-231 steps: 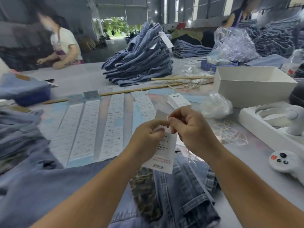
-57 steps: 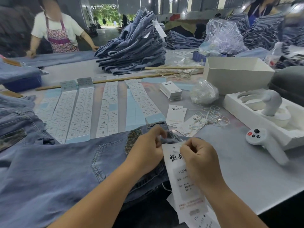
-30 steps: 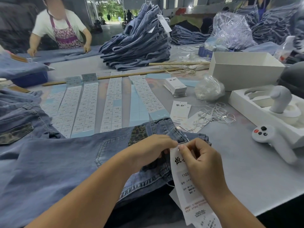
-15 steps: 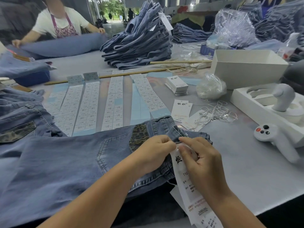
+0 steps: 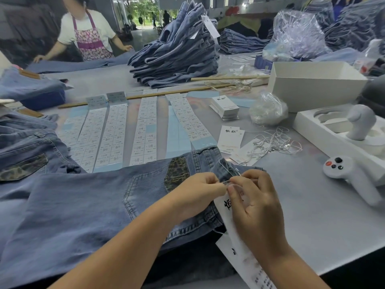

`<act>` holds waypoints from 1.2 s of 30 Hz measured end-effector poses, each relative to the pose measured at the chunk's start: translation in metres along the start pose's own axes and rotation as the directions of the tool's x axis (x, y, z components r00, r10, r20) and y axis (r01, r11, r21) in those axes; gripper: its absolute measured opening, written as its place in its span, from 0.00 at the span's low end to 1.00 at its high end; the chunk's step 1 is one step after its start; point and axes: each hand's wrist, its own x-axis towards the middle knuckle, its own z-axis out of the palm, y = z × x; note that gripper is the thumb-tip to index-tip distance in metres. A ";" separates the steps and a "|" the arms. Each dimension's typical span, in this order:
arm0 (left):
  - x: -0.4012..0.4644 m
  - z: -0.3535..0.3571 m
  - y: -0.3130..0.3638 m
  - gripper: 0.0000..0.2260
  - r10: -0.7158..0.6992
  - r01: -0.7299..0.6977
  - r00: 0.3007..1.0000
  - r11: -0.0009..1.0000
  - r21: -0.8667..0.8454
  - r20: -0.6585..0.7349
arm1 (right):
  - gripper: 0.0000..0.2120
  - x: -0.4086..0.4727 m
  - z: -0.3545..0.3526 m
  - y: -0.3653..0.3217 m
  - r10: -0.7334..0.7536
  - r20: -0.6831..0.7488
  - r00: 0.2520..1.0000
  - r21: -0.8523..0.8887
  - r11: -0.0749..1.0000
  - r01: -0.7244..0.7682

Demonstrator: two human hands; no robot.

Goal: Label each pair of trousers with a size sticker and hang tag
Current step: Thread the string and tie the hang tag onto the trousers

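Head view: the hang tag [image 5: 233, 207] hangs off the near edge of the worktop [image 5: 312, 215], just under the waistband of the trousers [image 5: 83, 209] lying flat with the back pocket up. Its upper end sits between the two hands. The left hand [image 5: 195, 190] has its fingertips pressed together on a thin cord that runs across to the right hand [image 5: 256, 203], whose thumb and forefinger pinch the other end against the top of the tag. The cord appears to pass through a belt loop [image 5: 226, 167] at the waistband; whether it is already fastened cannot be told.

The step in hand looks like closing the cord's loop. To do it well, each grip should sit close to the cord's ends, the cord kept taut so it does not slip out of the belt loop, and the ends joined squarely before the tag is let go.

Beyond the waistband lie strips of size stickers [image 5: 145, 130], none visibly stuck on this pair yet. To their right are loose tags [image 5: 229, 138], a tangle of white cords [image 5: 275, 142] and a small stack of tags [image 5: 225, 105]. Farther off stands a pile of folded jeans [image 5: 177, 53].
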 end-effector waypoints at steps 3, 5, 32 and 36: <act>0.002 0.004 -0.005 0.11 0.022 -0.019 0.998 0.998 0.061 -0.055 | 0.10 -0.003 0.004 0.004 -0.043 -0.012 0.999 -0.063 0.997 0.042; 0.002 0.006 -0.007 0.12 0.055 -0.045 0.995 0.992 0.118 -0.079 | 0.10 -0.002 0.003 0.008 -0.110 0.010 0.994 -0.048 0.993 0.110; -0.002 0.012 -0.010 0.11 0.168 -0.108 0.980 0.898 0.427 -0.105 | 0.12 0.003 0.000 0.010 -0.059 -0.001 0.998 -0.107 0.993 0.059; -0.001 0.012 -0.011 0.11 0.171 -0.116 0.980 0.908 0.403 -0.103 | 0.11 0.005 -0.003 0.010 -0.114 0.008 0.993 -0.150 0.982 0.114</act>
